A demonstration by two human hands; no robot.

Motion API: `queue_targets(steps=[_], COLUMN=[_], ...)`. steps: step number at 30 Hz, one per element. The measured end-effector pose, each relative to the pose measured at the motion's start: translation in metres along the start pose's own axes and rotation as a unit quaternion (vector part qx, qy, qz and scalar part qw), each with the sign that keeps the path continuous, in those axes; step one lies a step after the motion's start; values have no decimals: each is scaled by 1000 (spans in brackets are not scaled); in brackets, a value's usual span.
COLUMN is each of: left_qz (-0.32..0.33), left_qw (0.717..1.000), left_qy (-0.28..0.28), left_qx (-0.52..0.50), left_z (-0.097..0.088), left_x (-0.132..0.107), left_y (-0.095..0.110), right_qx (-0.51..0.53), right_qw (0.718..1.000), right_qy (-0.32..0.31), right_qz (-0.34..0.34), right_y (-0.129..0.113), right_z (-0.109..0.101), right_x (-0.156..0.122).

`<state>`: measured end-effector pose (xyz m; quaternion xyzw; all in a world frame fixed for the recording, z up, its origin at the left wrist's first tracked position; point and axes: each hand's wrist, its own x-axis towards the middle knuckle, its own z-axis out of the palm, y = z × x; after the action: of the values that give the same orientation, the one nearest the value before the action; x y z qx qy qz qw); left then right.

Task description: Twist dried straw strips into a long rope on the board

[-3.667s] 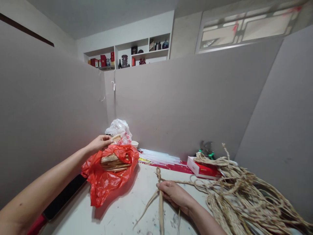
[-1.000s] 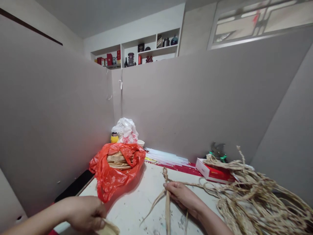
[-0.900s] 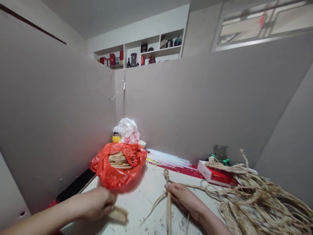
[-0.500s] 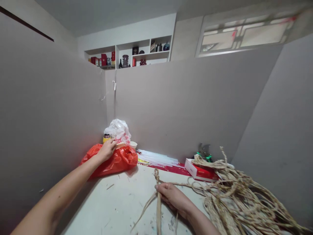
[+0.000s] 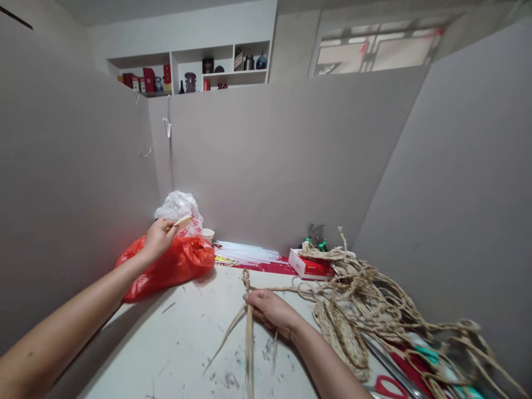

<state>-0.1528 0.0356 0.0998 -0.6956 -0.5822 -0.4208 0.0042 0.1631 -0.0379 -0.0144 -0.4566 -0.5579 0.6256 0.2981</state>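
Note:
My left hand (image 5: 159,238) is closed on a flat, pale tan piece (image 5: 183,223), just above a red plastic bag (image 5: 170,271); I cannot make out exactly what the piece is. At the middle of the table, my right hand (image 5: 270,311) pinches a tan plant-fibre cord (image 5: 246,280) just below its looped, knotted end. Loose flat strands (image 5: 249,354) hang from that pinch toward me. A thin braided length leads off from the cord to a tangled heap of braided rope (image 5: 369,293) on the right.
Behind the red bag are a crumpled white plastic bag (image 5: 179,206) and a white cup (image 5: 208,235). Translucent sticks (image 5: 245,252) lie along the back. A red-and-white box (image 5: 310,266), green-handled pliers (image 5: 317,238) and red-handled scissors (image 5: 390,387) surround the rope heap. Grey partitions (image 5: 257,149) enclose the table.
My view has turned right and down, bringing the scissors into sight. My left hand has lifted the pale piece off the red bag. My right hand keeps its pinch on the cord.

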Motion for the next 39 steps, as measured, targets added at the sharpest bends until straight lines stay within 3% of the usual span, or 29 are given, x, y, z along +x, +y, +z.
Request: queue_targets(steps=[3, 6, 9, 12, 18, 21, 25, 32, 39], left_qz=[-78, -182, -272, -338, -362, -345, -332, -319, -303], left_qw=[972, 898, 822, 768, 718, 714, 732, 780, 779], left_qy=[-122, -259, -336, -344, -314, -316, -309, -291, -310], left_qx=[-188, -305, -370, -421, -505, -522, -508, -453, -453], left_z=[0, 16, 40, 64, 96, 107, 116, 115, 111], left_x=[-35, -75, -101, -109, -109, -112, -118, -122, -125], left_y=[43, 71, 81, 84, 95, 97, 96, 95, 96], right_qx=[8, 17, 28, 35, 55, 80, 105, 82, 40], right_qw=[1000, 1000, 1000, 999, 998, 997, 994, 996, 996], right_qy=[-4, -3, 0, 2, 1, 9, 20, 36, 75], right_qz=[1, 4, 9, 12, 3, -1, 2, 3, -25], right_y=[0, 0, -2, -3, -6, -6, -5, -8, -5], right_z=[-1, -1, -1, -2, -1, 0, 0, 5, 12], right_x=[0, -2, -3, -3, -3, -3, -2, -6, -4])
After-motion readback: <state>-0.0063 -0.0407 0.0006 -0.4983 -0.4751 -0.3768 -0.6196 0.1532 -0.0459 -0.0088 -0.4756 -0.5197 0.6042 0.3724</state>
